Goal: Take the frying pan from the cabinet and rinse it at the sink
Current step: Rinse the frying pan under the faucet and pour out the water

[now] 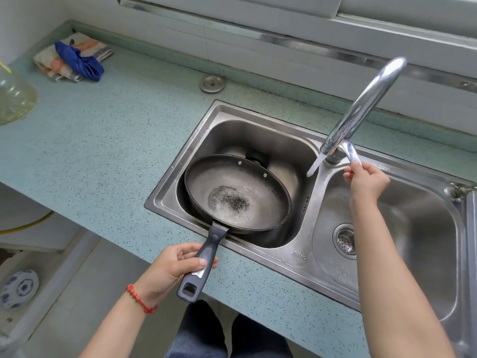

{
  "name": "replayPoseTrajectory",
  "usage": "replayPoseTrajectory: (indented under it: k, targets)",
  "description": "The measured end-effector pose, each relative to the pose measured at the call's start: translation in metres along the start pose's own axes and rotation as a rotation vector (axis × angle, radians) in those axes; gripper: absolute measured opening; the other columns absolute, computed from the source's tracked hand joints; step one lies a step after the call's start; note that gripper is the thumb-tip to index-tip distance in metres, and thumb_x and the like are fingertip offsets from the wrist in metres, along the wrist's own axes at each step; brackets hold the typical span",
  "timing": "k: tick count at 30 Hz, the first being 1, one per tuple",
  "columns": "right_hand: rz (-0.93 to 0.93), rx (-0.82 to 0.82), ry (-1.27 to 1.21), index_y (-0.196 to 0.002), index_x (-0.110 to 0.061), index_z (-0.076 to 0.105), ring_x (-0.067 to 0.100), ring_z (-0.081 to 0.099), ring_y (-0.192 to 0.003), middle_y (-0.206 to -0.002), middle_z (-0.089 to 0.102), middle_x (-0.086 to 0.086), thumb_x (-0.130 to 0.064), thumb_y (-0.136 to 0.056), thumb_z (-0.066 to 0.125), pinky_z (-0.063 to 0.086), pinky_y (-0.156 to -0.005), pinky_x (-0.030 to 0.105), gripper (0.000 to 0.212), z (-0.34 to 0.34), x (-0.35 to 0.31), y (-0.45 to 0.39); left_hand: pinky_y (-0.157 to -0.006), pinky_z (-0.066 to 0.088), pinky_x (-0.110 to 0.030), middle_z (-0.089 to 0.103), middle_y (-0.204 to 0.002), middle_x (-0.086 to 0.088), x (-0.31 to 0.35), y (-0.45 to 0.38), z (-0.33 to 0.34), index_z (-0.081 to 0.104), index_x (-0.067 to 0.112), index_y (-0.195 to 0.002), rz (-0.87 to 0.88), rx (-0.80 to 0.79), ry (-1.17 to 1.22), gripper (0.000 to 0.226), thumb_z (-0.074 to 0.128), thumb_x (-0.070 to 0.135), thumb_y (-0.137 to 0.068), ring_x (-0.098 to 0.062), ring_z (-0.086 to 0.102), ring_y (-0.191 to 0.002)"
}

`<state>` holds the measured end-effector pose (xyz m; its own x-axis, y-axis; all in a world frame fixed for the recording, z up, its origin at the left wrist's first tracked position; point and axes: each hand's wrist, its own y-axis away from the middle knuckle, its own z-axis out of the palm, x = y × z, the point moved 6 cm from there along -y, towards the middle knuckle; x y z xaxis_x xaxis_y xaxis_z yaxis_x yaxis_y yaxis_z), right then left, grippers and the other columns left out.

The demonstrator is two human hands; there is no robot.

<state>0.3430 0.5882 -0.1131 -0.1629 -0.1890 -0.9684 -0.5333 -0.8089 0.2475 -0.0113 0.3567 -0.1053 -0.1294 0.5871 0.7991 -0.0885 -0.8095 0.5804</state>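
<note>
Head view: frying pan (238,195) sat in the left basin while water ran from the faucet (366,104).
Left hand (173,267) gripped the handle, likely to steady the pan for the stream; right hand (366,180) curled round the tap lever (351,153), probably setting flow. One pan, one faucet, two basins in the sink (299,257), one drain plug (213,83) on the counter (103,130).

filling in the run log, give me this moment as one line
left hand: holds frying pan handle | pan: over left basin | right hand: on faucet lever | water: running, missing pan
</note>
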Motion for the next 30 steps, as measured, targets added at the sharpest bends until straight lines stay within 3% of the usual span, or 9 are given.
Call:
replayPoseTrajectory:
  k: [10, 12, 15, 20, 24, 27, 30]
  targets:
    - [0.001, -0.067, 0.089, -0.069, -0.01, 0.056, 0.004, 0.058, -0.037, -0.041, 0.062, -0.005, -0.006, -0.086, 0.055, 0.047, -0.041, 0.013, 0.018, -0.001, -0.006, 0.021, -0.08, 0.056, -0.029, 0.073, -0.098, -0.018, -0.002, -0.003, -0.003, 0.067, 0.006, -0.096, -0.007, -0.035, -0.034, 0.065, 0.087, 0.038, -0.043, -0.031, 0.068, -0.097]
    - [0.036, -0.074, 0.112, -0.081, -0.003, 0.058, 0.004, 0.059, -0.038, -0.056, 0.064, 0.004, -0.01, -0.087, 0.056, 0.047, -0.041, 0.013, 0.009, -0.001, 0.001, 0.04, -0.079, 0.056, -0.028, 0.073, -0.098, -0.017, -0.001, -0.005, -0.004, 0.066, 0.005, -0.099, -0.009, -0.043, -0.054, 0.06, 0.083, 0.033, -0.048, -0.03, 0.068, -0.096]
    - [0.067, -0.116, 0.151, -0.104, -0.001, 0.056, 0.003, 0.06, -0.04, -0.067, 0.061, 0.01, -0.011, -0.088, 0.056, 0.049, -0.044, 0.013, 0.02, 0.004, 0.017, 0.089, -0.082, 0.054, -0.029, 0.072, -0.1, -0.017, -0.001, -0.01, -0.004, 0.063, 0.0, -0.104, -0.019, -0.064, -0.083, 0.059, 0.076, 0.032, -0.057, -0.028, 0.067, -0.097]
    - [0.109, -0.233, 0.222, -0.095, -0.005, 0.06, 0.008, 0.06, -0.046, -0.066, 0.065, 0.007, -0.013, -0.088, 0.056, 0.05, -0.046, 0.016, 0.011, 0.025, 0.036, 0.195, -0.085, 0.053, -0.034, 0.073, -0.098, -0.015, 0.003, -0.019, -0.004, 0.066, 0.005, -0.096, -0.03, -0.162, -0.147, 0.049, 0.073, 0.036, -0.059, -0.025, 0.068, -0.095]
    - [0.17, -0.34, 0.355, -0.079, -0.02, 0.064, 0.007, 0.063, -0.051, -0.067, 0.068, 0.002, -0.025, -0.086, 0.06, 0.048, -0.048, 0.016, 0.008, 0.042, 0.045, 0.271, -0.067, 0.053, -0.018, 0.076, -0.079, 0.004, -0.002, -0.027, -0.007, 0.067, 0.016, -0.088, -0.032, -0.228, -0.145, 0.014, 0.069, 0.023, -0.076, -0.008, 0.07, -0.079]
    - [0.265, -0.369, 0.455, -0.077, -0.022, 0.065, 0.004, 0.062, -0.054, -0.068, 0.068, -0.002, -0.036, -0.082, 0.061, 0.051, -0.056, 0.022, 0.015, 0.052, 0.052, 0.31, -0.064, 0.053, -0.019, 0.076, -0.081, 0.003, -0.004, -0.032, -0.008, 0.069, 0.015, -0.089, -0.03, -0.27, -0.111, 0.025, 0.065, 0.032, -0.07, -0.011, 0.07, -0.082]
    - [0.342, -0.367, 0.56, -0.088, -0.018, 0.067, 0.008, 0.064, -0.07, -0.078, 0.071, -0.002, -0.042, -0.078, 0.063, 0.051, -0.068, 0.027, 0.027, 0.06, 0.055, 0.328, -0.063, 0.054, -0.021, 0.075, -0.082, -0.001, -0.006, -0.037, -0.005, 0.07, 0.015, -0.082, -0.073, -0.31, -0.09, 0.018, 0.06, 0.03, -0.078, -0.014, 0.07, -0.08]
